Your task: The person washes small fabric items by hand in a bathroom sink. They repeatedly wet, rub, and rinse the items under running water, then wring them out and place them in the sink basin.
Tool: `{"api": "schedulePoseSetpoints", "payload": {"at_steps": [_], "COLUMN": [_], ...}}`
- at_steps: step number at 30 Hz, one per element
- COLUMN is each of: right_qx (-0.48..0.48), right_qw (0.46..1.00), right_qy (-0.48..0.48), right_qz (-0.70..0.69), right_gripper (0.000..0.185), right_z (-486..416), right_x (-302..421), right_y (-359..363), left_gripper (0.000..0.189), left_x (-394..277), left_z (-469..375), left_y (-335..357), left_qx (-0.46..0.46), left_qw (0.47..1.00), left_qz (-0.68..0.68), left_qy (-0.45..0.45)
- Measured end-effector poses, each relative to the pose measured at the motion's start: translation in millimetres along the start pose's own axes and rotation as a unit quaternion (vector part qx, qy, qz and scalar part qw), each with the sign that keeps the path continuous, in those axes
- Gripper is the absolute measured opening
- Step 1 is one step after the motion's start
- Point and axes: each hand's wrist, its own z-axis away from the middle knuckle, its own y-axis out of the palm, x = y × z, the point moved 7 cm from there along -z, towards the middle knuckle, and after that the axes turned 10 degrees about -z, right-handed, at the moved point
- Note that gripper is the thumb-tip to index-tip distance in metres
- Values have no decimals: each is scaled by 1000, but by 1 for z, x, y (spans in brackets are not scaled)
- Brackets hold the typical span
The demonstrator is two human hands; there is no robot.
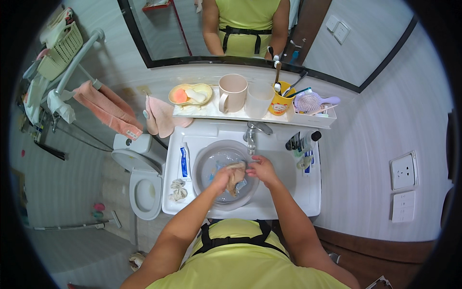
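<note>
My left hand (222, 178) grips a wet beige cloth (236, 177) above a round grey plastic basin (197, 191) that stands in the white washbasin (292, 207). Water and some bluish items, too unclear to name, lie in the basin under the cloth. My right hand (262, 169) is at the basin's right side, just below the spout of the chrome faucet (251, 142). Its fingers are apart and hold nothing; a narrow gap separates them from the cloth.
A toothpaste tube (184, 162) and crumpled pale cloths (178, 190) lie left of the basin. Bottles (306, 141) stand at the right. Above, a shelf (231, 115) carries a soap dish (195, 94), a beige mug (234, 92) and a yellow toothbrush cup (280, 103). A toilet (146, 193) is at the left.
</note>
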Motion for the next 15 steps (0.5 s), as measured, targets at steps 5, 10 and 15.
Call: {"api": "schedulePoseSetpoints", "payload": {"at_steps": [5,10,15], "right_qx": [68,159,-2], "right_qw": [976,975,986], "right_qy": [-114,-88,-129], "right_qz": [174,129,104], "right_gripper": [34,17,25], "right_z": [-11,2,-19], "right_x": [-20,-36,-20], "right_y": [-4,19,-29], "left_gripper": [49,41,32], "left_x": [-39,-79,-77], "left_z": [17,27,19], "left_y": [3,-4,-58], "left_qx": [181,110,73], "left_qw": [948,992,978], "left_qz": [243,58,-182], "left_qy": [-96,-21,-67]}}
